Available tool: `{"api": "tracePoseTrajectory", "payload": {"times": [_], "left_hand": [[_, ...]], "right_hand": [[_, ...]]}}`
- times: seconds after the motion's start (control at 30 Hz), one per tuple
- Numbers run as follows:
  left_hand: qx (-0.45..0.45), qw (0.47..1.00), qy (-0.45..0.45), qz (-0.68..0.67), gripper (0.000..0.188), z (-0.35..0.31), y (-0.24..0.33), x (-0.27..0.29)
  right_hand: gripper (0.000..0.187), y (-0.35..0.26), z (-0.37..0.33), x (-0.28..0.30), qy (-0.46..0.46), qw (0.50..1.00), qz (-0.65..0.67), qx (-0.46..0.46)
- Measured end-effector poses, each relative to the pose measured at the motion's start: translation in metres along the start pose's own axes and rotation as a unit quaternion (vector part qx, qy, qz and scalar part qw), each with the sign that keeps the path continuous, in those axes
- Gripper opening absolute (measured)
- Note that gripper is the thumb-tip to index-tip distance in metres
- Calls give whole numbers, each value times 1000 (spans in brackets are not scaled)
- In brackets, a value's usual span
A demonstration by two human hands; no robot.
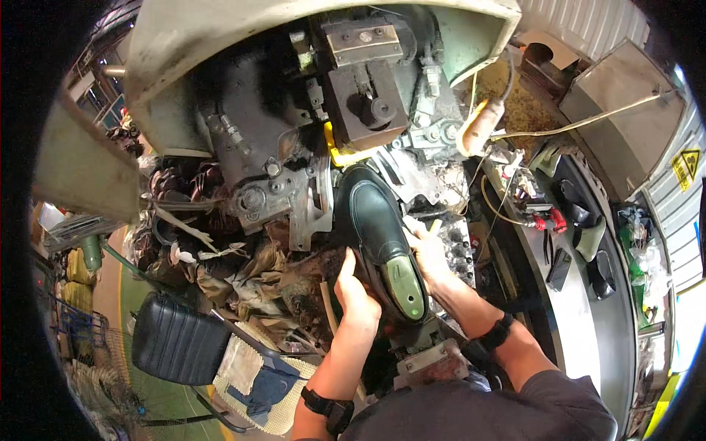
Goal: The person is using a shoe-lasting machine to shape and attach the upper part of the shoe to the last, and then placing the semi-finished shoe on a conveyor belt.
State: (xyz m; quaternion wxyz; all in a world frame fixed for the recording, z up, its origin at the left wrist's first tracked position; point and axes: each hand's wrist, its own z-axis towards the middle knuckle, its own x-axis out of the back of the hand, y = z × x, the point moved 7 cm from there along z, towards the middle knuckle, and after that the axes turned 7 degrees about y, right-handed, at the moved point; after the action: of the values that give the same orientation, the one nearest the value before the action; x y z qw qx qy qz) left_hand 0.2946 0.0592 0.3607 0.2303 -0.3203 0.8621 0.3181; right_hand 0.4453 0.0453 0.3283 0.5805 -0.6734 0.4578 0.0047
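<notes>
Between the two, a black shoe (376, 224) on its green last; left hand (358, 294) and right hand (429, 253) each grasping a side.

The shoe (376, 224) sits in the middle, its toe pointing into the big machine (309, 95) behind it; the left hand (355, 294) is on its left side and the right hand (429, 253) on its right; a padded seat (173, 342) lies far left; a tabletop (581, 309) with small tools runs along the right.

sleeves: short, dark grey | wrists: black bands, both | hands: bare
</notes>
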Motion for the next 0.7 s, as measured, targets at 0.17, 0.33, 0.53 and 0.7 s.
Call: {"api": "tracePoseTrajectory", "payload": {"times": [0.17, 0.33, 0.53, 0.7], "left_hand": [[3, 1000, -18, -8, 35, 19, -5, 3], [5, 999, -32, -21, 34, 24, -10, 1], [4, 998, -41, -55, 35, 38, -15, 4], [-19, 997, -47, -56, 34, 57, -15, 14]], "right_hand": [[57, -5, 6, -1, 12, 998, -63, 14], [49, -3, 7, 2, 18, 1000, -10, 8], [39, 0, 11, -2, -12, 1000, 9, -12], [52, 4, 15, -1, -14, 998, -53, 5]]}}
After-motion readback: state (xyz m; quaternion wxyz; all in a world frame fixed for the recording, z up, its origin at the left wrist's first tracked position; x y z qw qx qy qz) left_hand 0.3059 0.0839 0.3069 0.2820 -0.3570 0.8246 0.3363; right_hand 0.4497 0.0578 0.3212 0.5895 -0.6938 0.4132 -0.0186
